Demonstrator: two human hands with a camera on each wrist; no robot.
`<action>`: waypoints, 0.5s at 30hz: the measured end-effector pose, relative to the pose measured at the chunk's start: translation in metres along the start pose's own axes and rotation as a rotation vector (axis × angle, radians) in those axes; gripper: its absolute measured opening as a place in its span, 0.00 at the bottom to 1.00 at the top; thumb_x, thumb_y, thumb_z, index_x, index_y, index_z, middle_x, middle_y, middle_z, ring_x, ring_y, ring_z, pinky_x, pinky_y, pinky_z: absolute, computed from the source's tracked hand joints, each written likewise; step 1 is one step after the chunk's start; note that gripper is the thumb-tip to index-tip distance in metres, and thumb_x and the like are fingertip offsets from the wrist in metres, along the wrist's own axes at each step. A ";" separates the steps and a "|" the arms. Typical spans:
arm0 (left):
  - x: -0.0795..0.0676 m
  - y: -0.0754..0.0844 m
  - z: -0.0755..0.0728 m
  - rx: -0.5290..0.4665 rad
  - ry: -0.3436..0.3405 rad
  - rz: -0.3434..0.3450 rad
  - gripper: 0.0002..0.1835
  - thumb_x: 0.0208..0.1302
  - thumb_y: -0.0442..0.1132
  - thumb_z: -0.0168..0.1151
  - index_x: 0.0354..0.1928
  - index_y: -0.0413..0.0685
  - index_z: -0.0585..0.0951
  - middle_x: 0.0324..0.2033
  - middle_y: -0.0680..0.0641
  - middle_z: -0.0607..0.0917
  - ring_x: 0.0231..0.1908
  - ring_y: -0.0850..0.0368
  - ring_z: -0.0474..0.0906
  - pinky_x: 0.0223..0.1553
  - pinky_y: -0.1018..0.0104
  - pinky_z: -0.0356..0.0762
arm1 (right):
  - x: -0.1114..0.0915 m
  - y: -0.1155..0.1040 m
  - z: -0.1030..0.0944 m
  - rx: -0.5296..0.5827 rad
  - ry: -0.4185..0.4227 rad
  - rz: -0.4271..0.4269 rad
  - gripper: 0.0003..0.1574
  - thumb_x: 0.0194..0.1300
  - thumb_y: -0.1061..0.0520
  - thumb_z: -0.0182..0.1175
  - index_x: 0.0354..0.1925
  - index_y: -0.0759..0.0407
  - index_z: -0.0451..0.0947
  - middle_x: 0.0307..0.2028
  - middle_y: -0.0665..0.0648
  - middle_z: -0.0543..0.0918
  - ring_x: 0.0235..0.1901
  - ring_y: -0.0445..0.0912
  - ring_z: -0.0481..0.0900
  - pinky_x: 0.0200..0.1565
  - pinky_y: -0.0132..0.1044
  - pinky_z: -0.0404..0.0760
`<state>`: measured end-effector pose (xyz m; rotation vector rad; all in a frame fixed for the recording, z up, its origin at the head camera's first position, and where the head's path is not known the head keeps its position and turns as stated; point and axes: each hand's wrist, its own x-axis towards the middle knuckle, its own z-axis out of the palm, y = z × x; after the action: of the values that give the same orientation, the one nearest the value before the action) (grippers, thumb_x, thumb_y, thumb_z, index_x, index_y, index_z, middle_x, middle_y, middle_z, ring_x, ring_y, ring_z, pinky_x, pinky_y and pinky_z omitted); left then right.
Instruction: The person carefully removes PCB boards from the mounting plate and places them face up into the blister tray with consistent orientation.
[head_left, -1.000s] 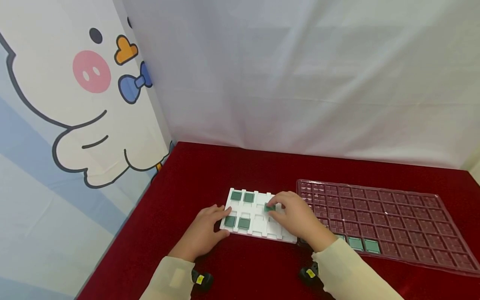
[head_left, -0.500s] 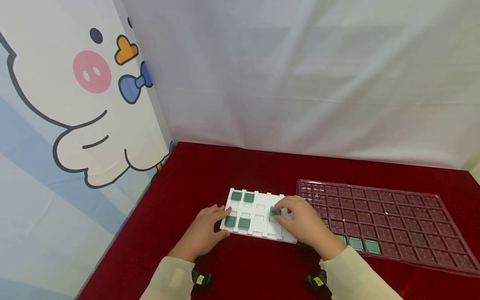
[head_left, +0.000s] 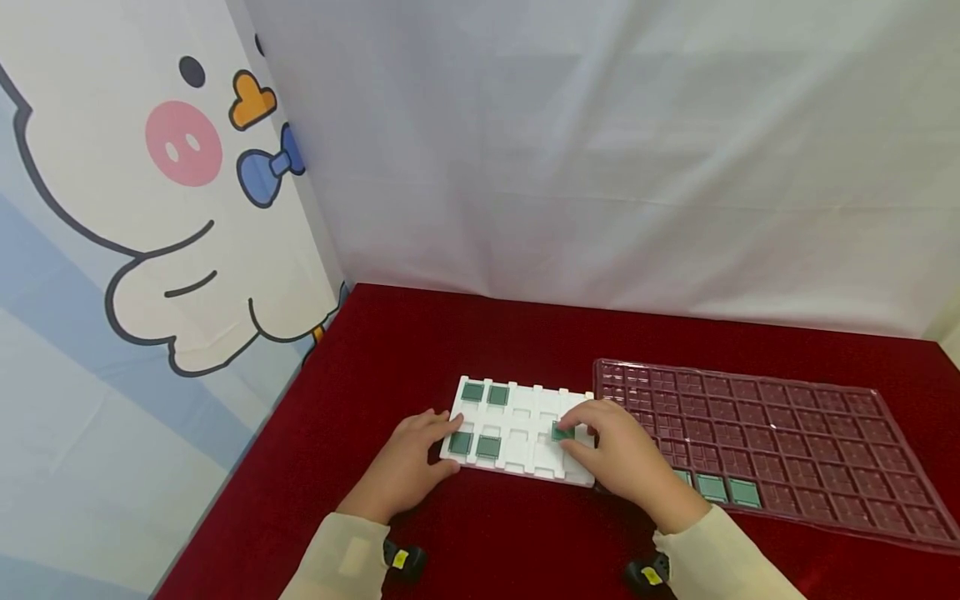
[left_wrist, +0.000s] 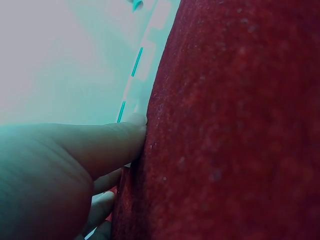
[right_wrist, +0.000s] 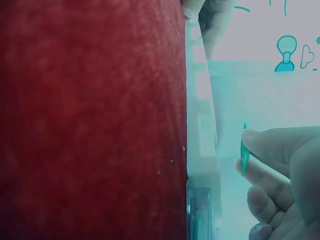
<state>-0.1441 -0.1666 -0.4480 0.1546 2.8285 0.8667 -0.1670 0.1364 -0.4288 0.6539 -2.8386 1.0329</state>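
In the head view my right hand [head_left: 618, 446] pinches a small green circuit board [head_left: 562, 431] between thumb and fingers, over the right part of a white slotted tray [head_left: 517, 467]. The right wrist view shows this board [right_wrist: 244, 155] edge-on, apart from the tray's rim [right_wrist: 201, 100]. My left hand [head_left: 408, 458] rests against the tray's left end, its thumb at the near corner and its fingers farther up that edge. In the left wrist view the thumb [left_wrist: 110, 142] touches the tray's side. Several green boards [head_left: 488, 447] sit in the tray's left slots.
A clear plastic tray [head_left: 795, 442] with many square pockets lies to the right, beside the white tray. A few green boards [head_left: 744, 492] sit in its near row. Red cloth [head_left: 517, 542] covers the table, and a white curtain [head_left: 600, 167] hangs behind it.
My right hand has moved to the right along the white tray, carrying the green circuit board. The left hand and both trays have kept their places.
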 end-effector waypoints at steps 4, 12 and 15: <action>0.000 0.000 0.000 0.000 0.002 -0.001 0.35 0.66 0.42 0.72 0.75 0.59 0.73 0.75 0.50 0.69 0.76 0.45 0.56 0.71 0.44 0.64 | -0.004 0.000 -0.001 -0.006 -0.002 -0.008 0.09 0.63 0.60 0.74 0.41 0.49 0.87 0.47 0.49 0.86 0.48 0.47 0.80 0.50 0.48 0.81; -0.001 0.001 0.000 0.004 0.003 0.000 0.35 0.66 0.42 0.73 0.75 0.59 0.73 0.74 0.50 0.69 0.76 0.45 0.56 0.71 0.44 0.64 | -0.013 -0.001 -0.004 -0.014 -0.003 -0.035 0.10 0.62 0.59 0.75 0.42 0.47 0.87 0.47 0.45 0.85 0.47 0.45 0.79 0.48 0.48 0.81; 0.000 0.000 0.000 0.003 0.004 0.001 0.35 0.66 0.42 0.73 0.75 0.59 0.73 0.74 0.50 0.69 0.76 0.45 0.56 0.71 0.44 0.64 | -0.016 -0.001 -0.006 -0.011 0.001 -0.035 0.11 0.62 0.58 0.75 0.42 0.47 0.87 0.47 0.46 0.85 0.50 0.47 0.80 0.51 0.49 0.81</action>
<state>-0.1436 -0.1666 -0.4482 0.1553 2.8339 0.8640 -0.1528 0.1452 -0.4268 0.6991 -2.8197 1.0112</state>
